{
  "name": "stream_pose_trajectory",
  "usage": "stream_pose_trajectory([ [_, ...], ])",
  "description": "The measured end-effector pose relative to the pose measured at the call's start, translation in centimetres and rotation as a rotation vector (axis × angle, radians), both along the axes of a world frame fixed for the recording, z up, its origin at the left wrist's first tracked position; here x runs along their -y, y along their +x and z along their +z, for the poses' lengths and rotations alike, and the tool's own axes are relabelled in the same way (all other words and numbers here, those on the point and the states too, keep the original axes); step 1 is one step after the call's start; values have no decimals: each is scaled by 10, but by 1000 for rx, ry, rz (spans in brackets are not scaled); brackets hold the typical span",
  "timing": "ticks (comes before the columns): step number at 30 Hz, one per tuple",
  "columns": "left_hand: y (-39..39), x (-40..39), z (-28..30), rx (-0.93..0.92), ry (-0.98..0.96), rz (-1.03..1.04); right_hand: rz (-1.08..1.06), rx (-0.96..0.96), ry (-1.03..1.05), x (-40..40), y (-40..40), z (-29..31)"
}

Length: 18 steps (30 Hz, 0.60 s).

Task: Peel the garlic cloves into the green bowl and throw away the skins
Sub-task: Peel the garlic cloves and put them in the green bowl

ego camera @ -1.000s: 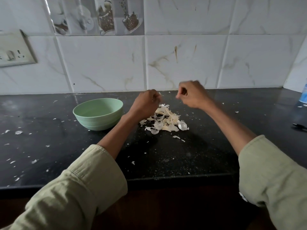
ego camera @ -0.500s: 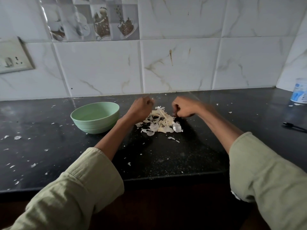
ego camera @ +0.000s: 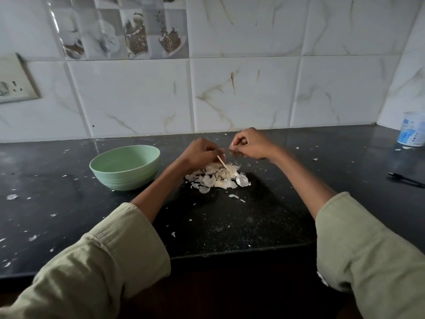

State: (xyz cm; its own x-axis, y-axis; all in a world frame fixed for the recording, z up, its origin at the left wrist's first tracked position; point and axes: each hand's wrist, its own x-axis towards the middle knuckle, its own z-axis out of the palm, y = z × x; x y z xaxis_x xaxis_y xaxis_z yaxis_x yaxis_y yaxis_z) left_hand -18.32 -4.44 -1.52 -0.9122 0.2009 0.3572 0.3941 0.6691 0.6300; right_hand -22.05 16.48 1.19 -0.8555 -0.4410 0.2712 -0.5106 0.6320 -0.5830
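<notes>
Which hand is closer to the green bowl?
The left hand. It sits just right of the green bowl, above the pile of skins, while the right hand is farther right.

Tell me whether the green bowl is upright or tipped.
Upright: the green bowl sits on its base on the counter, rim level, opening facing up.

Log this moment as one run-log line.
stage: peeling | left hand: pinches a thin stem | right hand: fingers curled, contents unclear | skins: piled under hands | bowl: left of pile
</notes>
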Motion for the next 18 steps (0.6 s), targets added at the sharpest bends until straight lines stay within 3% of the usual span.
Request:
stream_pose_trajectory([
  [4,4,0,1,-81,89,-20,84,152,-307,-2,-2,4],
  [8,7,-3,7,-154,183,34,160,220,-475,-2,3,8],
  [12,13,-2,13,-173,356,-10,194,235,-550,2,5,11],
  [18,16,3,16,-181,460,26,183,177,-566,12,11,10],
])
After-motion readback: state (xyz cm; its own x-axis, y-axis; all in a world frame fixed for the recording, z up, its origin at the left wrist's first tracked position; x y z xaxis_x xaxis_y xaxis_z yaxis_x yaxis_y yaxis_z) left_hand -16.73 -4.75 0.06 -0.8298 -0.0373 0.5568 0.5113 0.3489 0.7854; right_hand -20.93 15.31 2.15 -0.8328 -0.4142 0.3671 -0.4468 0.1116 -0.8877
